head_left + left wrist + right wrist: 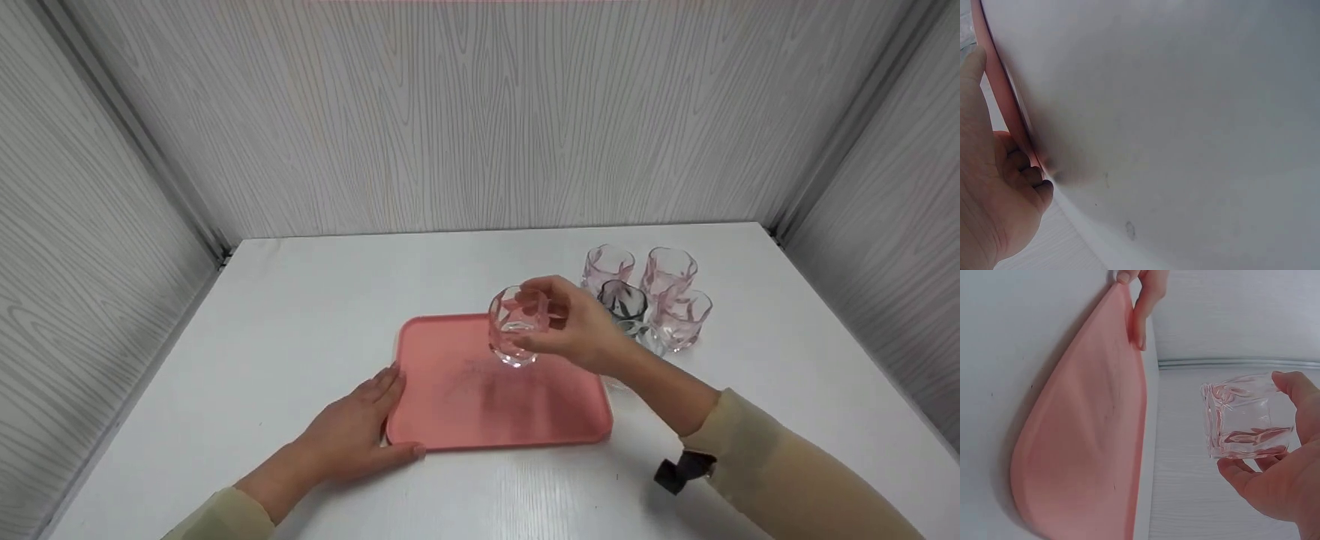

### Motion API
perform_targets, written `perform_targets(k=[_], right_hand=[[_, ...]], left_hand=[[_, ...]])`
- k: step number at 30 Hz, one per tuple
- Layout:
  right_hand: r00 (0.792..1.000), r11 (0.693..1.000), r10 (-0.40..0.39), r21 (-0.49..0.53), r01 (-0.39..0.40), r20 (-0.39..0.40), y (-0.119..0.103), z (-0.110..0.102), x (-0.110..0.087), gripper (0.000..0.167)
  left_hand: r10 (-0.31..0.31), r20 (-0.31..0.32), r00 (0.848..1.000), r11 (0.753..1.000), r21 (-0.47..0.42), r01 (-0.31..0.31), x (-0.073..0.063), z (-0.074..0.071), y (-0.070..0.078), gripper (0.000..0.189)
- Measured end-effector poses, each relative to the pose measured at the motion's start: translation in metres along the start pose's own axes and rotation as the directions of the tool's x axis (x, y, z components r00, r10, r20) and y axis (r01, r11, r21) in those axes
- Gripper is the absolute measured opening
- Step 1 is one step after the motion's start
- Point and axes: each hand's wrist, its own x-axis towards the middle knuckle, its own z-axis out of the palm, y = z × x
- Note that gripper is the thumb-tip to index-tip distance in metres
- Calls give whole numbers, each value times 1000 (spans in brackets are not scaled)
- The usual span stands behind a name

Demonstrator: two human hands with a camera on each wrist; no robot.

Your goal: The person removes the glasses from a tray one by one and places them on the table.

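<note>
A clear faceted glass tumbler (517, 326) is in my right hand (574, 322), thumb on one side and fingers on the other, above the pink tray (457, 390). The right wrist view shows the same glass (1247, 419) raised off the tray, its base towards the tray side. My left hand (352, 427) rests at the tray's near left corner. Its fingers lie against the left rim and the thumb touches the front rim. In the left wrist view, the left hand (999, 191) is beside the tray's edge (1002, 84).
Right of the tray stand several glasses: pink ones (609, 262), a dark grey one (624, 300) and clear ones (649, 341) partly behind my right forearm. White panels (480, 120) enclose the white table (315, 300) at the back and sides.
</note>
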Motion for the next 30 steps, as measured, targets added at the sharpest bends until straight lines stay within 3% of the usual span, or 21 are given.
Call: perform_targets(k=[16,22,30], right_hand=[[996,996,-31,-91,23,-89,8,-87,-51,65],[992,988,-35,-153,15,-125,14,-107,-69,64],[991,990,-49,-135,32,-127,26,-127,-85,61]], left_hand=[[30,-32,999,999,-12,-30,-6,5,-4,115],[5,-4,1000,1000,1,-5,-4,5,-5,116],[21,-18,1000,1000,3,-21,-6,7,-6,115]])
